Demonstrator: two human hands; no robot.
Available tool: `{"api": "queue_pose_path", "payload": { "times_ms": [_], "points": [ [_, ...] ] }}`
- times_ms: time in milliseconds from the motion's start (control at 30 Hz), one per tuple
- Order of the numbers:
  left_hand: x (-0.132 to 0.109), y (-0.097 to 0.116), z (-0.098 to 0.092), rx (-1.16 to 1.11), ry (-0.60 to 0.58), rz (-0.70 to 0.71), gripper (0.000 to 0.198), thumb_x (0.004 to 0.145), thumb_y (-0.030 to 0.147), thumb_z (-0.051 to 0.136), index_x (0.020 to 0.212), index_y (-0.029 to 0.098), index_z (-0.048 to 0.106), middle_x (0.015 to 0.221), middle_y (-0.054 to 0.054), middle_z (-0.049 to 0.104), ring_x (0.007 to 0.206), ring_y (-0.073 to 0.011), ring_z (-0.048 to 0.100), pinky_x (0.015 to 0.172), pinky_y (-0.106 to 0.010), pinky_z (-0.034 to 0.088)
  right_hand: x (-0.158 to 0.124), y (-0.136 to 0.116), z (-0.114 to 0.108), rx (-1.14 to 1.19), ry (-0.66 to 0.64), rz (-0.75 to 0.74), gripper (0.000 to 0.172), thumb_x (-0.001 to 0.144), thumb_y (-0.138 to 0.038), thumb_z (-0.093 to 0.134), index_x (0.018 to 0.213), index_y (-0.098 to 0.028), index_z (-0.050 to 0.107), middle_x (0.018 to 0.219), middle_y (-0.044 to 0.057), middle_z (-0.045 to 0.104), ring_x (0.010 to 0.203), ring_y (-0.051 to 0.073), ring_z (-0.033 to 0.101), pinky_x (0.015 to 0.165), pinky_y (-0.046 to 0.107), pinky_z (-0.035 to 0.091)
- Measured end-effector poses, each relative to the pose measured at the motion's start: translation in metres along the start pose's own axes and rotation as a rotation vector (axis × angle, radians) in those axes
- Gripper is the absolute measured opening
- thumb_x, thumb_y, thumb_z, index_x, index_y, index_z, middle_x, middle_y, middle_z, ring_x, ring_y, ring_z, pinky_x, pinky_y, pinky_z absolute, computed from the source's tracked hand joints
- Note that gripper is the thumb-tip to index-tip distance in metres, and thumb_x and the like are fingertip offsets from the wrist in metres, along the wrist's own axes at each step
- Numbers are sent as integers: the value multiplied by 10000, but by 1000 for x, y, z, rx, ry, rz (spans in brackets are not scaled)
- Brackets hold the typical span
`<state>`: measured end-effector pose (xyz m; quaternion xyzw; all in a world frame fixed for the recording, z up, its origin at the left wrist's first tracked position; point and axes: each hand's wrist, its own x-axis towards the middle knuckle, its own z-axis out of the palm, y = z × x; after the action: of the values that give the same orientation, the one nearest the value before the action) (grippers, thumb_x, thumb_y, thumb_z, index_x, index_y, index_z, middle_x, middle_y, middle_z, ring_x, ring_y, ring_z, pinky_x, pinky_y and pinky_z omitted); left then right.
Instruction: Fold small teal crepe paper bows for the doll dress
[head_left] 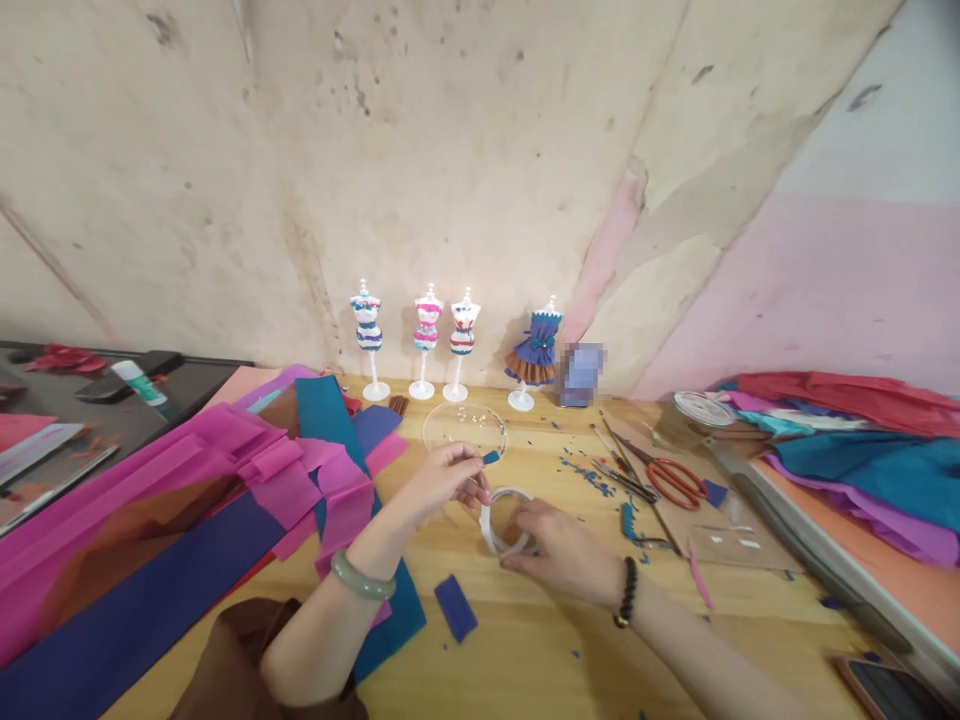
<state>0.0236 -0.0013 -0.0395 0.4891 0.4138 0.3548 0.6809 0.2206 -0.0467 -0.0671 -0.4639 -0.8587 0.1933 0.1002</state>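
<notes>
My left hand (454, 475) pinches a small dark teal piece (490, 458) at its fingertips, and its lower fingers touch the loose end of a white tape roll (486, 522). The fingers of my right hand (551, 545) are closed on the right side of that roll, just above the wooden table (525, 665). Below the hands lies a dark blue rectangle (456, 607). A clear round dish (465, 425) with tiny pieces sits behind my left hand.
Mini mannequins (368, 335) and one in a blue and brown dress (541, 345) stand by the wall. Coloured sheets (225, 480) cover the left side. Orange-handled scissors (675, 483), tweezers and blue scraps lie right. A phone (582, 375) leans behind; folded material (862, 470) is far right.
</notes>
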Motion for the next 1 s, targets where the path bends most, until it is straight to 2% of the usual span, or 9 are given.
{"api": "queue_pose_path", "payload": {
  "times_ms": [100,200,267,367,433,500,633,767,1000],
  "points": [
    [-3,4,1,37,17,18,243,751,357,658,769,168,506,627,-11,647,550,-141,662,500,-214,438,2,-5,16,-184,-19,34,116,851,-230,581,783,-177,658,842,68,679,794,211,620,692,293,427],
    [-3,5,-2,58,16,43,251,755,366,658,777,173,498,632,6,635,527,-124,653,472,-191,419,2,0,18,-316,-20,19,158,896,-169,507,865,-173,662,881,88,688,838,229,629,724,321,414],
    [-2,5,-6,63,30,61,268,758,385,655,780,179,486,669,7,643,507,-114,646,436,-176,392,-1,4,13,-404,-20,12,176,904,-139,483,887,-159,657,884,104,689,845,242,628,740,348,409],
    [0,7,-11,100,73,85,280,771,412,637,782,181,478,885,-36,693,433,-77,605,375,-171,343,-12,17,0,-461,-18,-10,195,900,-89,465,869,-148,647,894,109,683,866,246,619,776,377,405],
    [1,7,-11,135,91,91,272,783,413,621,786,177,486,1029,-61,684,405,-55,585,360,-170,334,-22,29,-8,-511,23,-59,192,902,-78,464,870,-152,639,896,95,679,864,232,612,814,388,400],
    [1,8,-10,146,97,76,265,782,409,619,789,175,495,1064,-64,673,411,-54,592,360,-166,341,-33,43,-15,-573,89,-97,180,910,-92,470,865,-160,630,878,76,674,850,215,608,833,382,394],
    [4,7,-10,154,199,61,242,763,384,638,796,176,519,817,-14,669,431,-86,614,374,-164,355,-43,66,-28,-684,155,-66,171,929,-138,479,854,-169,629,859,60,670,852,208,606,816,363,382],
    [6,10,-19,118,340,142,211,757,356,633,803,161,567,675,10,634,482,-96,614,437,-175,386,-30,85,-38,-713,167,-36,187,935,-136,467,866,-166,639,879,74,672,875,219,604,816,368,371],
    [1,16,-17,127,314,162,191,744,329,635,722,140,615,499,15,587,453,-80,518,482,-187,362,23,110,-44,-712,144,-24,184,885,-79,500,859,-145,669,875,102,681,879,235,615,799,368,388]
  ]
}}
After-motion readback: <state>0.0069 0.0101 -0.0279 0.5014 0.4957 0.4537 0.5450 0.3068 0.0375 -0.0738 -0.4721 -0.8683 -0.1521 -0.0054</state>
